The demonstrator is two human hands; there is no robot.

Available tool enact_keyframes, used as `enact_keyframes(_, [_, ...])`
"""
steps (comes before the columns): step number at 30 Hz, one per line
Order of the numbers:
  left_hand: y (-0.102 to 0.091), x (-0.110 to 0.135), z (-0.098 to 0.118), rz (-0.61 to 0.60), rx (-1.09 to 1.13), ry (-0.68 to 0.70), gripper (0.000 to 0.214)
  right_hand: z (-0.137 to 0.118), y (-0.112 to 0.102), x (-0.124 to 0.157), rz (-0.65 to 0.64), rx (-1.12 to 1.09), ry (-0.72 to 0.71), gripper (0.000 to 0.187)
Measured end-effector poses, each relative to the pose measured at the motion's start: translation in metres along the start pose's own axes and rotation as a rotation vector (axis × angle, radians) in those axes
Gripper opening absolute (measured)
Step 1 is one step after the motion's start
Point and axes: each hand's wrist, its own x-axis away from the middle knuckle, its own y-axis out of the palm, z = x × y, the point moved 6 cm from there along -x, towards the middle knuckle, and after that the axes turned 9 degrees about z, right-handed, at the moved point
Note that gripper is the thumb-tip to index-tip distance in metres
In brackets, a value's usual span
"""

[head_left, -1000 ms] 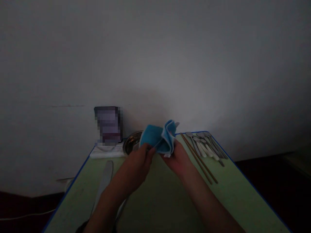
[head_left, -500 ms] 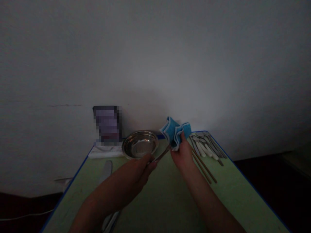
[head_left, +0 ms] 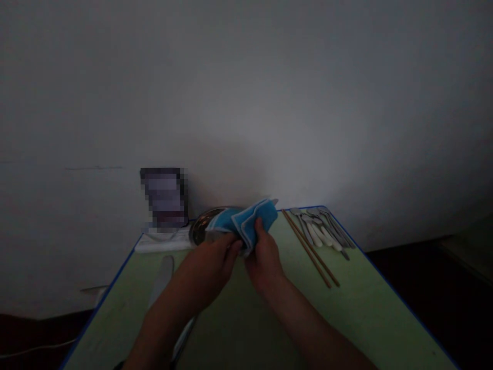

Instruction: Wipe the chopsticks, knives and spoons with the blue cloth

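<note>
My right hand [head_left: 265,257] is closed around a blue cloth [head_left: 256,216] with pale edges, thumb on top. The cloth is folded around a slim piece of metal cutlery [head_left: 275,201]. Only its narrow tip sticks out at the cloth's upper right, and it looks like a table knife. My left hand [head_left: 215,262] pinches at the near end of the cloth, where the knife's handle is hidden by my fingers. Behind the cloth and partly covered by it is a shiny metal bowl [head_left: 198,229].
Two wooden chopsticks [head_left: 311,249] lie right of my hands, beside several spoons and forks [head_left: 321,231], some white-handled. A wide blade [head_left: 164,275] lies at left, with more metal cutlery [head_left: 184,336] under my left forearm. A blurred-out device [head_left: 165,198] leans on the wall behind a white folded cloth [head_left: 162,242].
My right hand and the blue cloth have moved left and down, now in front of the bowl. The cloth has gone from bunched to wrapped along the knife, and my hands are closer together.
</note>
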Motion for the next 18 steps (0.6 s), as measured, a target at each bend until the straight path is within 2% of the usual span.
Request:
enact_keyframes(3, [-0.002,0.005,0.002,-0.047,-0.007,0.026,0.031,-0.014,-0.003,-0.009,0.028,-0.03,-0.024,0.024])
enact_keyframes(8, [-0.014,0.018,0.005,-0.102,0.1,0.053,0.031,-0.053,-0.013,-0.026,0.114,-0.151,-0.093,0.022])
enact_keyframes(12, [-0.022,0.021,0.008,-0.087,0.139,0.09,0.033,-0.074,-0.016,-0.03,0.122,-0.236,-0.173,0.023])
enact_keyframes(14, [-0.028,0.018,0.01,-0.005,0.115,0.11,0.036,-0.073,-0.014,-0.026,0.111,-0.242,-0.189,0.022])
enact_keyframes(18, [-0.05,0.017,0.011,0.315,0.05,0.171,0.044,-0.046,-0.004,-0.005,0.054,-0.132,-0.13,0.021])
